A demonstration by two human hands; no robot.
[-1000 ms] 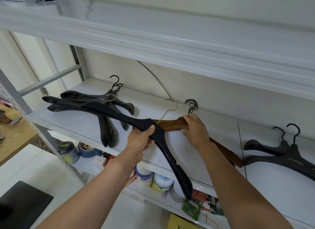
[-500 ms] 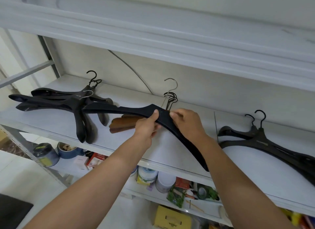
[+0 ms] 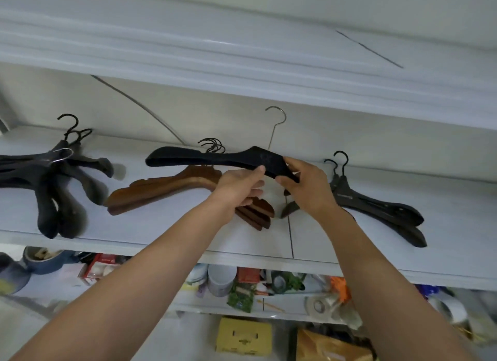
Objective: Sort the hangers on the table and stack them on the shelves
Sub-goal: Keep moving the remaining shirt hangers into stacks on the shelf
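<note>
Held level just above brown hanger stack (image 3: 166,188): black hanger (image 3: 215,157), clear of shelf (image 3: 349,255). left hand (image 3: 236,188) pinches its middle. right hand (image 3: 309,191) fingers (image 3: 285,180) curl round neck. Two-handed hold likely steadies long arm. black pile (image 3: 53,177) left of brown stack, black pair (image 3: 376,210) right. Sorted by kind, so probably bound for one of those.

Both hands (image 3: 269,188) hold black hanger (image 3: 215,157) above shelf (image 3: 349,242).

Clutter low in view, left to right: blue mug (image 3: 44,260), red box (image 3: 100,264), white jar (image 3: 222,278), green packet (image 3: 242,293), tape roll (image 3: 318,305). Yellow cardboard box (image 3: 243,336) lower down (labels blurred). Thin cable (image 3: 139,105) on the wall.
</note>
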